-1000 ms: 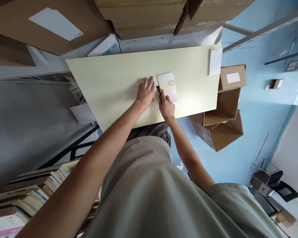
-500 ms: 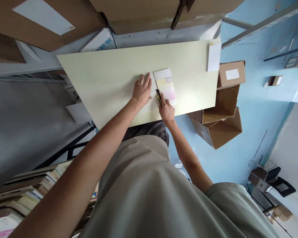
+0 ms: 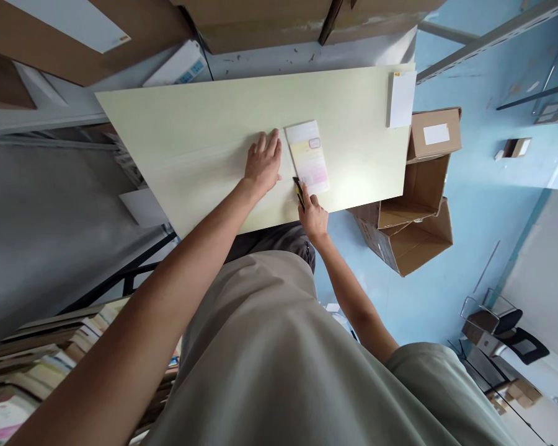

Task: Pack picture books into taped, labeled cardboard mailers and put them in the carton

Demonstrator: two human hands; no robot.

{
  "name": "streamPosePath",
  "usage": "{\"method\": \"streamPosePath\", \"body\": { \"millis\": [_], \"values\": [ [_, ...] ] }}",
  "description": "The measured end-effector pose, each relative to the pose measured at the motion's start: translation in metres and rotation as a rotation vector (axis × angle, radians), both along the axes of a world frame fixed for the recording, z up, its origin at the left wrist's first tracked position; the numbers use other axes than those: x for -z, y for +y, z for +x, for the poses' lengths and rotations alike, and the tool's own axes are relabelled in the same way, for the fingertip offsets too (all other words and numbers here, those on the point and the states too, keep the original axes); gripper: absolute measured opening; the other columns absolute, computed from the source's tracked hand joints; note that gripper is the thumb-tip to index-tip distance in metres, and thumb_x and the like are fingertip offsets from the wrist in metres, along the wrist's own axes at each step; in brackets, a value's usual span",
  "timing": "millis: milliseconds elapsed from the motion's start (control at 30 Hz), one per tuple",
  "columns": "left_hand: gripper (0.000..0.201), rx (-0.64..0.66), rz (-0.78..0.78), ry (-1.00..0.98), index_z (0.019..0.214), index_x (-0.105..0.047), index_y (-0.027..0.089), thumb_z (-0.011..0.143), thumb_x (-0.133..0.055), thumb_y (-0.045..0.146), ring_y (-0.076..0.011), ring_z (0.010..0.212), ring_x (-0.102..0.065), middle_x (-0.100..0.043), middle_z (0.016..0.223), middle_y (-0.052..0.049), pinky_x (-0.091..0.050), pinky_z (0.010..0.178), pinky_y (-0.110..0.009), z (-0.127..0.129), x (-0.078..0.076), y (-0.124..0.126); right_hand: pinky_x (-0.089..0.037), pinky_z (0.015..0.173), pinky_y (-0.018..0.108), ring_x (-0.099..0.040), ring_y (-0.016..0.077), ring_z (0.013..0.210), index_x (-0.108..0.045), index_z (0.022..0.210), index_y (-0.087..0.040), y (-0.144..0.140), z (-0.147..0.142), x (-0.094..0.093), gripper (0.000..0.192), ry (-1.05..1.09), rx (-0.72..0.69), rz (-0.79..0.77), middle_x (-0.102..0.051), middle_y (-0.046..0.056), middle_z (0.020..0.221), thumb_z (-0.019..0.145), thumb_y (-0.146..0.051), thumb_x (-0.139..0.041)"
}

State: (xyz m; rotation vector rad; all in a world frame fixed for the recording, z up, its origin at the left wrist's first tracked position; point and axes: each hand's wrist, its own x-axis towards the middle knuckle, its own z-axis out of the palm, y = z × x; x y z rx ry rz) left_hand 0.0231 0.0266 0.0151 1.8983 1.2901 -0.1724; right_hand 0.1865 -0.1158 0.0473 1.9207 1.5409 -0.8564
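Note:
A large pale yellow board (image 3: 190,124) lies flat in front of me. My left hand (image 3: 264,162) presses on it, palm down with the fingers stretched out. A faint pale strip shows beside that hand. In my right hand (image 3: 313,214) is a black and yellow box cutter (image 3: 299,191), its tip pointing away from me. The index finger lies along the cutter. A printed paper pad (image 3: 309,152), white, yellow and pink, sits on the board just right of the left hand. The cutter's tip is close to the pad's left edge; whether they touch I cannot tell.
A white pad (image 3: 401,99) lies at the board's far right corner. Open cardboard boxes (image 3: 421,238) stand on the blue floor to the right. Large cartons (image 3: 260,25) line the back. Stacked books or papers (image 3: 51,365) are at the lower left, beside a black metal frame (image 3: 116,282).
My right hand has drawn the box cutter slightly toward me along the pad's left edge. My left hand stays flat on the board. The whole view has shifted a little.

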Motion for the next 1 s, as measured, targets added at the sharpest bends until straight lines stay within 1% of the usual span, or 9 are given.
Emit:
{"method": "streamPosePath", "body": {
  "millis": [100,200,367,567,733,800,867,933,1000],
  "values": [
    [0.132,-0.015,0.017,-0.035,0.194,-0.026,0.022,0.094,-0.087,0.085,-0.0512,0.188,-0.015,-0.018,0.204,-0.02,-0.021,0.152,-0.073,-0.002,0.009,0.0,-0.066,0.098,0.035,-0.08,0.0269,0.116,-0.008,0.198,-0.032,-0.009,0.002,-0.001,0.078,-0.01,-0.008,-0.018,-0.067,0.016,0.156,0.126,-0.028,-0.037],
    [0.135,-0.02,0.026,-0.064,0.195,-0.024,0.023,0.093,-0.088,0.084,-0.0527,0.188,-0.014,-0.019,0.203,-0.021,-0.02,0.152,-0.073,-0.003,0.014,0.0,-0.065,0.096,0.033,-0.079,0.0261,0.115,-0.006,0.198,-0.033,-0.021,0.006,-0.003,0.077,-0.012,-0.025,-0.021,-0.067,0.016,0.156,0.127,-0.029,-0.036],
    [0.136,-0.013,0.015,-0.055,0.195,-0.023,0.023,0.092,-0.09,0.08,-0.0523,0.189,-0.012,-0.016,0.204,-0.02,-0.018,0.152,-0.073,-0.004,0.017,-0.001,-0.063,0.094,0.031,-0.08,0.0262,0.115,-0.008,0.198,-0.031,-0.039,0.014,-0.006,0.074,-0.021,-0.032,-0.033,-0.068,0.018,0.154,0.129,-0.033,-0.035],
    [0.142,0.008,0.006,-0.042,0.195,-0.021,0.02,0.089,-0.093,0.082,-0.0553,0.188,-0.011,-0.014,0.203,-0.024,-0.016,0.151,-0.077,-0.004,0.021,0.001,-0.062,0.094,0.032,-0.079,0.0265,0.114,-0.004,0.198,-0.031,-0.053,0.019,-0.01,0.075,-0.032,-0.055,-0.065,-0.068,0.02,0.153,0.129,-0.035,-0.033],
    [0.138,0.007,0.018,-0.038,0.196,-0.02,0.022,0.092,-0.091,0.08,-0.0546,0.188,-0.012,-0.013,0.204,-0.022,-0.018,0.149,-0.079,-0.003,0.022,0.002,-0.063,0.096,0.033,-0.08,0.0268,0.117,-0.008,0.198,-0.029,-0.063,0.021,-0.013,0.074,-0.024,-0.052,-0.073,-0.068,0.02,0.155,0.129,-0.034,-0.033],
    [0.135,-0.005,0.028,-0.023,0.196,-0.02,0.02,0.095,-0.089,0.078,-0.0546,0.188,-0.015,-0.013,0.204,-0.024,-0.02,0.149,-0.079,0.002,0.02,0.001,-0.063,0.098,0.034,-0.081,0.0274,0.12,-0.012,0.198,-0.029,-0.064,0.022,-0.02,0.073,-0.012,-0.036,-0.085,-0.069,0.02,0.156,0.129,-0.033,-0.034],
    [0.129,-0.024,0.04,0.0,0.195,-0.022,0.017,0.099,-0.087,0.072,-0.0544,0.186,-0.022,-0.014,0.203,-0.026,-0.026,0.147,-0.079,0.008,0.016,0.0,-0.063,0.1,0.035,-0.082,0.0283,0.122,-0.018,0.198,-0.028,-0.063,0.022,-0.03,0.072,0.006,-0.008,-0.094,-0.071,0.02,0.156,0.129,-0.033,-0.037],
    [0.118,-0.044,0.054,0.01,0.194,-0.025,0.013,0.103,-0.084,0.06,-0.0534,0.184,-0.03,-0.017,0.202,-0.028,-0.034,0.145,-0.076,0.012,0.009,-0.003,-0.063,0.101,0.036,-0.083,0.0292,0.123,-0.026,0.197,-0.027,-0.061,0.023,-0.044,0.071,0.026,0.034,-0.076,-0.074,0.019,0.156,0.128,-0.033,-0.04],
    [0.104,-0.051,0.067,-0.006,0.193,-0.028,0.012,0.105,-0.077,0.041,-0.0503,0.183,-0.035,-0.019,0.201,-0.028,-0.042,0.143,-0.072,0.01,-0.003,-0.01,-0.064,0.102,0.036,-0.084,0.0303,0.123,-0.032,0.195,-0.027,-0.057,0.026,-0.06,0.07,0.053,0.092,-0.013,-0.077,0.017,0.156,0.127,-0.034,-0.045]
  ]
}}
